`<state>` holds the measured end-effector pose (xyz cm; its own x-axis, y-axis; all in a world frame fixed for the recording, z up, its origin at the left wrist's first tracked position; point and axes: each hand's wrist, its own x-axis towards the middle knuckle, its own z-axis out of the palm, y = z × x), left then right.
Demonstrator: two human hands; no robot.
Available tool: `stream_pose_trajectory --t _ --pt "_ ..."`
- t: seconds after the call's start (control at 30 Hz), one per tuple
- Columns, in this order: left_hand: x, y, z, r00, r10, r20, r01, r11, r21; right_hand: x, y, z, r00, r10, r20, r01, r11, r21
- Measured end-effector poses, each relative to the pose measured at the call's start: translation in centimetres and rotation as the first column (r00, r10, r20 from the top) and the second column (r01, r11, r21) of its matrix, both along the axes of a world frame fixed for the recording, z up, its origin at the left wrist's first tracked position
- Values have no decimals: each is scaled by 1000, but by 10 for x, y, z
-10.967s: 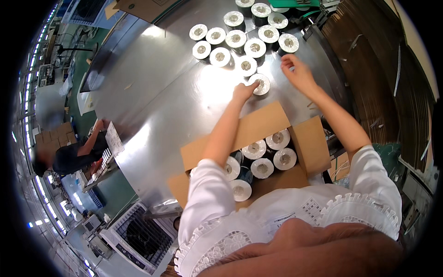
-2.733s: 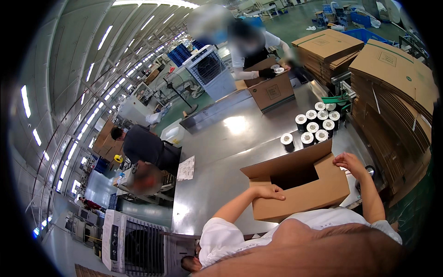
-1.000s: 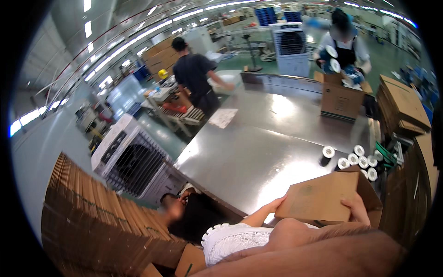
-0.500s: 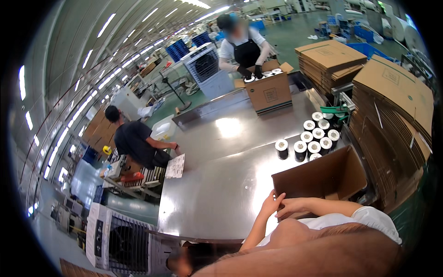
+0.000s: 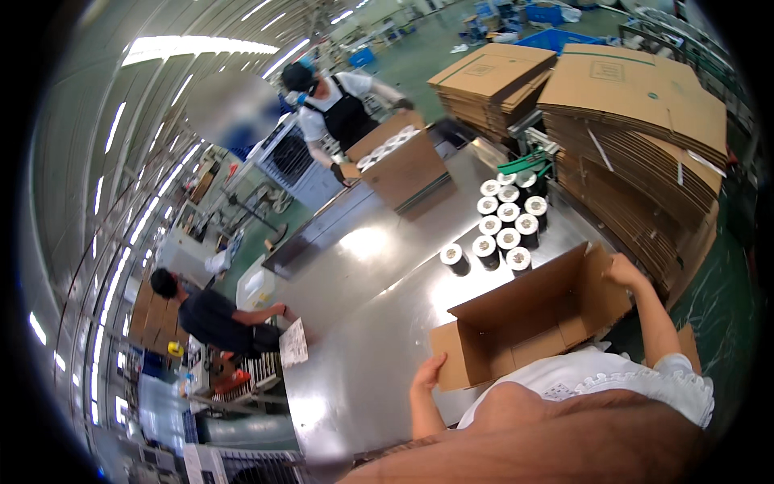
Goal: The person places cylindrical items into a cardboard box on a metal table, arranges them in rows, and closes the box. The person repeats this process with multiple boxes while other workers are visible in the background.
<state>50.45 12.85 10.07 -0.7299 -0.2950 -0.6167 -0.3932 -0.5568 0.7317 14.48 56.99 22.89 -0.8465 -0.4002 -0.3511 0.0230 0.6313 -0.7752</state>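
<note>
An open cardboard box (image 5: pixel 528 298) stands tilted in front of me at the steel table's near edge, and its inside shows bare brown walls. My left hand (image 5: pixel 429 374) is closed on the flap at the box's left end, thumb at its edge. At the opposite end, my right hand (image 5: pixel 622 273) grips the upper edge of the right-hand wall, with its fingers curled over. Several dark rolls with white round tops (image 5: pixel 508 212) stand upright in a cluster beyond the box. One such roll (image 5: pixel 454 258) is at the cluster's left.
Stacks of flattened cartons (image 5: pixel 633 89) rise at the right. Across the steel table (image 5: pixel 347 323), a co-worker in a dark apron handles a carton (image 5: pixel 407 173) filled with white-topped rolls. Another person stands at the left, near a printed sheet (image 5: pixel 293 343) on the table edge.
My hands, together at the box's left edge before, are now apart at its two ends. The left flap has swung outward. The co-worker's hands moved from the rolls to the carton's sides.
</note>
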Motion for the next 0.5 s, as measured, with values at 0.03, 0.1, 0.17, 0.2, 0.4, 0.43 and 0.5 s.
stream_pose_trajectory --t 0.03,0.1,0.17,0.2,0.4,0.43,0.5 --pt "0 10 -28 996 88 27 -89 994 59 -13 21 -28 971 -81 223 157 924 -349" --pt "-13 27 -50 968 248 45 -238 957 -169 -19 39 -48 947 -99 305 241 848 -472" --pt "-30 42 -49 927 374 -3 -313 772 -553 -14 43 -76 942 -311 -122 282 936 -211" --pt "-32 44 -59 901 422 -96 -332 533 -778 -13 43 -89 877 -334 -344 331 941 -71" --pt "-62 78 36 927 149 343 323 148 -935 -10 12 -101 855 86 -511 85 949 302" --pt "-66 83 47 915 117 386 373 114 -921 -3 -2 -86 906 59 -419 66 958 278" --pt "-58 77 33 940 -19 341 336 220 -916 4 -16 -75 920 86 -382 25 961 275"
